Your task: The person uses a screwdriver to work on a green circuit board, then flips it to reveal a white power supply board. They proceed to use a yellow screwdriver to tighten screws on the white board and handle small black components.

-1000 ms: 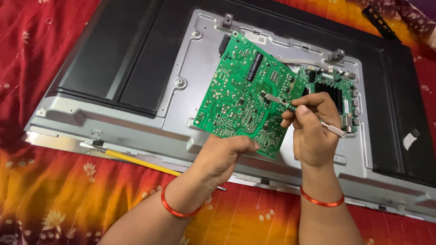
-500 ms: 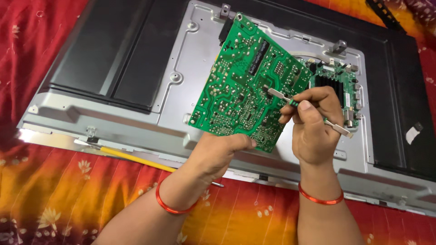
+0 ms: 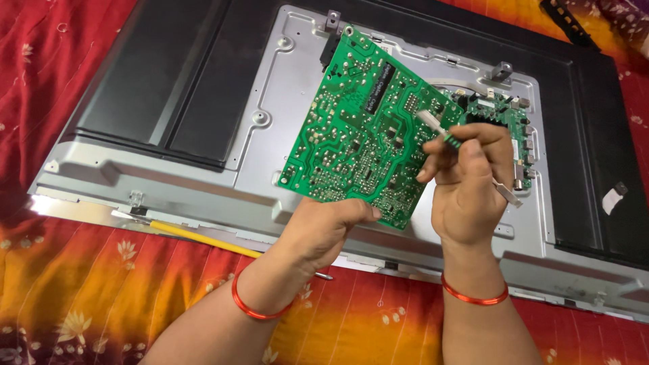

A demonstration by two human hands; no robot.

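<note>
My left hand (image 3: 324,233) grips the lower edge of a green circuit board (image 3: 365,128) and holds it tilted up, solder side towards me, above the opened back of a flat television (image 3: 203,101). My right hand (image 3: 470,182) is closed on metal tweezers (image 3: 439,132) with a green grip; their tip touches the board's right part. A red bangle is on each wrist.
A second small green board (image 3: 503,118) stays mounted on the grey metal chassis (image 3: 270,81) behind my right hand. A yellow-handled tool (image 3: 196,236) lies along the television's near edge. Red and orange patterned cloth (image 3: 81,290) lies under everything. A black part (image 3: 568,20) rests at top right.
The view has shifted slightly; the board and both hands sit a little higher and to the right. The tweezers stay against the board.
</note>
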